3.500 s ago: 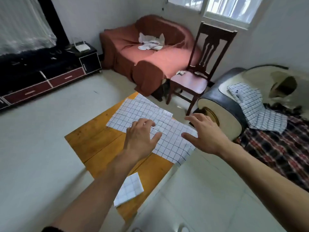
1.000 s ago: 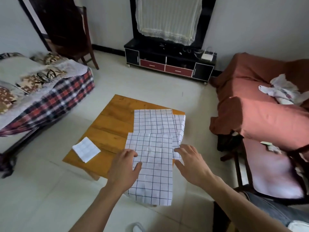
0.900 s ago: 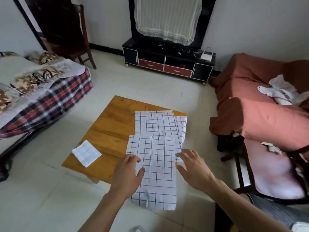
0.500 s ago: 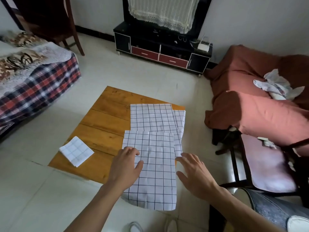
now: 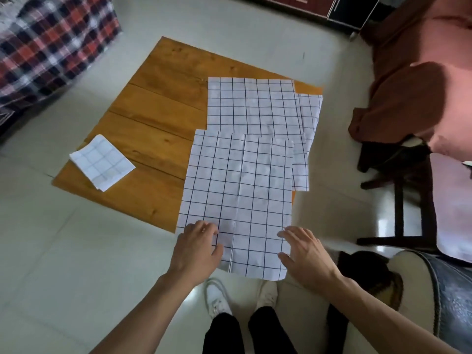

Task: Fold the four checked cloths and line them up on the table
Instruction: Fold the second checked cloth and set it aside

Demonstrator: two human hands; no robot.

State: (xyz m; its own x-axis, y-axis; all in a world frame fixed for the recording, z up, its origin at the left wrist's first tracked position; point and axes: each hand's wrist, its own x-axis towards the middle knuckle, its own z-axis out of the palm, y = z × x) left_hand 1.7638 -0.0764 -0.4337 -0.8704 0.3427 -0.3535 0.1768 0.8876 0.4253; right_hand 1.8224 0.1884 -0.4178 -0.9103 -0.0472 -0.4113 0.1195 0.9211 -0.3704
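On the low wooden table (image 5: 155, 108) lie three unfolded white checked cloths. The nearest cloth (image 5: 240, 190) hangs over the table's near edge. A second cloth (image 5: 252, 106) lies beyond it, and a third cloth (image 5: 307, 139) peeks out along the right side. One small folded cloth (image 5: 102, 162) rests at the table's left corner. My left hand (image 5: 198, 247) lies flat on the near cloth's bottom left corner. My right hand (image 5: 305, 251) lies with spread fingers at its bottom right corner. Neither hand grips the cloth.
A plaid-covered bed (image 5: 48, 39) stands at the upper left. At right are a dark wooden chair (image 5: 408, 200) and a reddish sofa (image 5: 421, 80). My white shoes (image 5: 217, 300) stand on the pale tiled floor just below the cloth's hanging edge.
The view has tilted down and come closer to the table. Both hands have slid from the near cloth's middle down to its two bottom corners.
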